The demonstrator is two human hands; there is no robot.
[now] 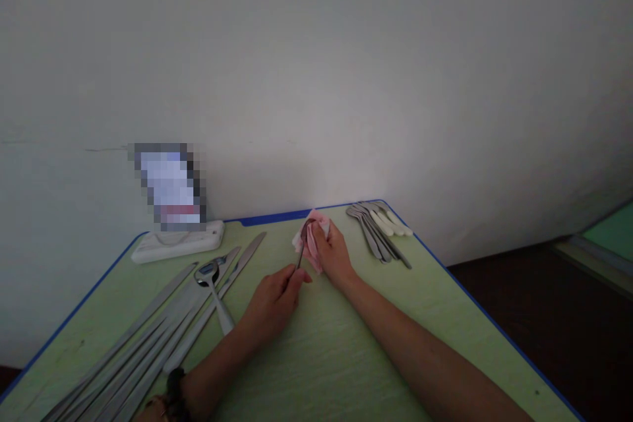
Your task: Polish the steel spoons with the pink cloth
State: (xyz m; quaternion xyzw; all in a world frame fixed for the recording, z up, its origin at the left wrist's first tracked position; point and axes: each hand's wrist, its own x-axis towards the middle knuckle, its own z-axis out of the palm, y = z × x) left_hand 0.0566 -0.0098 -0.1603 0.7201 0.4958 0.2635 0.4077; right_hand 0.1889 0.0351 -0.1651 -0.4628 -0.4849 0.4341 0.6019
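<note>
My left hand [279,297] is closed round the handle of a metal spoon [300,256], which points up and away from me. At its far end my right hand [330,252] presses a pink and white cloth [312,257] against the spoon's bowl. Part of the bowl shows between thumb and cloth; the rest is hidden. Left of my left hand lie several long table knives [148,336], with a large shiny spoon [215,290] across them. To the right of my right hand is a bunch of spoons [373,237], some with white handles [383,223].
A pale green table [316,369] with a blue edge stands against a grey wall [316,79]. At the back left, a blurred-out phone-like screen [171,184] rises from a white stand [178,244]. Dark floor [524,303] shows beyond the right edge.
</note>
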